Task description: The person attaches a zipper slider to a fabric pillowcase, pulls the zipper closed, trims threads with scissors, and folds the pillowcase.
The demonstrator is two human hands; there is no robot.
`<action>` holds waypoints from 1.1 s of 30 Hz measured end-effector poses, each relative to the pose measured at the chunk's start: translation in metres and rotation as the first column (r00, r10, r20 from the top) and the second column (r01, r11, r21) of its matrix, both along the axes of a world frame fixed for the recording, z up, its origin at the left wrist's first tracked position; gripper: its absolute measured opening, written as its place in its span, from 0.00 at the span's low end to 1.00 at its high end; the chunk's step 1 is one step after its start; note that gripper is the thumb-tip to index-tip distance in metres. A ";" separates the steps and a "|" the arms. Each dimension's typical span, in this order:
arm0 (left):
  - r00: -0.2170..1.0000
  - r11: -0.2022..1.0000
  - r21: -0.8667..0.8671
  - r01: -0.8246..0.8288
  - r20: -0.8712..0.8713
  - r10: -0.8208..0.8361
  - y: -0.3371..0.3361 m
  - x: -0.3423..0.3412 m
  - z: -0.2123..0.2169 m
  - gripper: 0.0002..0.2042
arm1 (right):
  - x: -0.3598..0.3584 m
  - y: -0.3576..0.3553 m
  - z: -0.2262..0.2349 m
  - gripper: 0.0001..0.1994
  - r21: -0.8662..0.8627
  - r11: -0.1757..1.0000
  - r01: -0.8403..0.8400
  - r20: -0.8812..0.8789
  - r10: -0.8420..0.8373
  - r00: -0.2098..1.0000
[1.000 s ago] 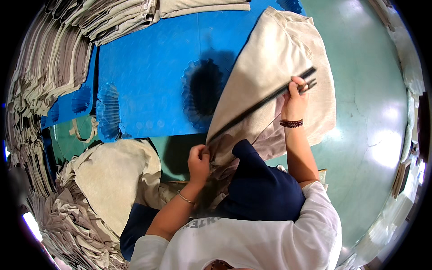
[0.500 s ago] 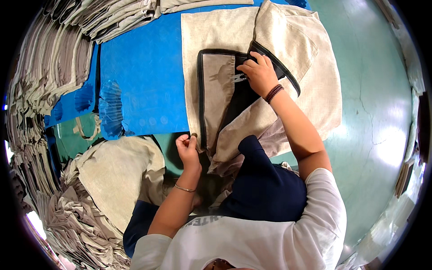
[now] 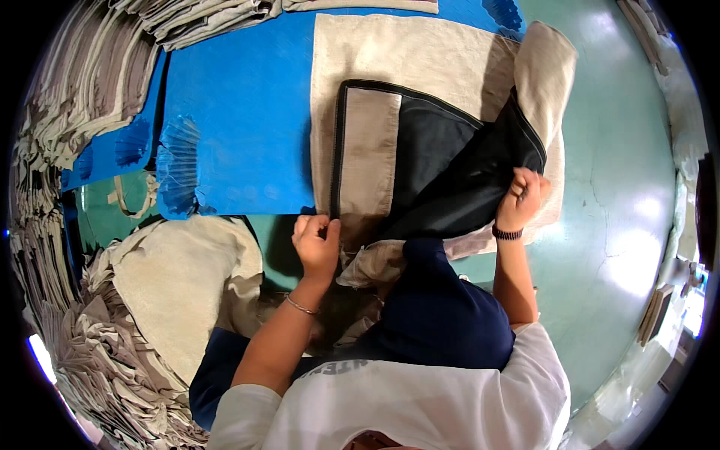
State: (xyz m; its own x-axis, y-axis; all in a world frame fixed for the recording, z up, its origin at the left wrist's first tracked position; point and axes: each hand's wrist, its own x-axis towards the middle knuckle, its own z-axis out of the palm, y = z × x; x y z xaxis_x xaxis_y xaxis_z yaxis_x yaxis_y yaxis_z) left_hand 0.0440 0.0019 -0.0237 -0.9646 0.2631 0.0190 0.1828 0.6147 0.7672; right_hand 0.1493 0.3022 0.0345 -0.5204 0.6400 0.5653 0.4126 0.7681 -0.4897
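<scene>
A large beige cloth piece [image 3: 420, 45] lies over the right part of the blue table, with black-bound edges and a black lining [image 3: 439, 142] turned up. My left hand [image 3: 316, 244] is closed at its near left corner, thumb and fingers pressed together on the edge beside the table's front. My right hand [image 3: 523, 201] is closed on the black-bound edge at the right, holding that flap folded back. A taupe strip [image 3: 367, 150] runs along the lining's left side. Whether my right hand also holds a small tool is hidden.
The blue table [image 3: 240, 135] has torn, wrinkled patches on its covering. Folded beige cloths [image 3: 97, 90] are stacked at the far left. A heap of cloth [image 3: 180, 285] lies low on my left. Green floor [image 3: 600, 187] extends on the right.
My right hand has moved right and nearer, drawing the flap back so more black lining shows. The small grey metal tool seen by it earlier no longer shows. My left hand stays at the corner.
</scene>
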 end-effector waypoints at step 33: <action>0.754 0.466 0.791 -0.398 0.571 -0.325 0.124 -0.179 0.058 0.06 | 0.083 0.003 -0.008 0.13 -0.835 0.475 -0.277 -0.522 -0.529 0.669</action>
